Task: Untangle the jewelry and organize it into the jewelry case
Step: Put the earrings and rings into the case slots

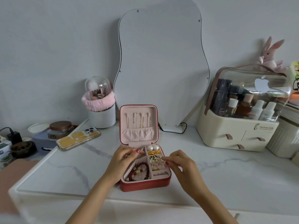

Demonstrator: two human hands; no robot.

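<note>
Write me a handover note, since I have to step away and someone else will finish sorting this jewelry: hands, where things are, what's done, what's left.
Left hand: over the case's left rear compartment, fingers curled; whether it holds anything cannot be told.
Right hand: pinching a small pale earring over the right-hand compartments.
Jewelry case: open on the marble table, lid upright.
Done: necklaces hang in the lid; pearl earrings and gold pieces in the rear right slots; red bead bracelets in the front left compartment.
Left: seat the pinched earring, tidy the mixed earrings in the middle right slots, then close the case.
</note>
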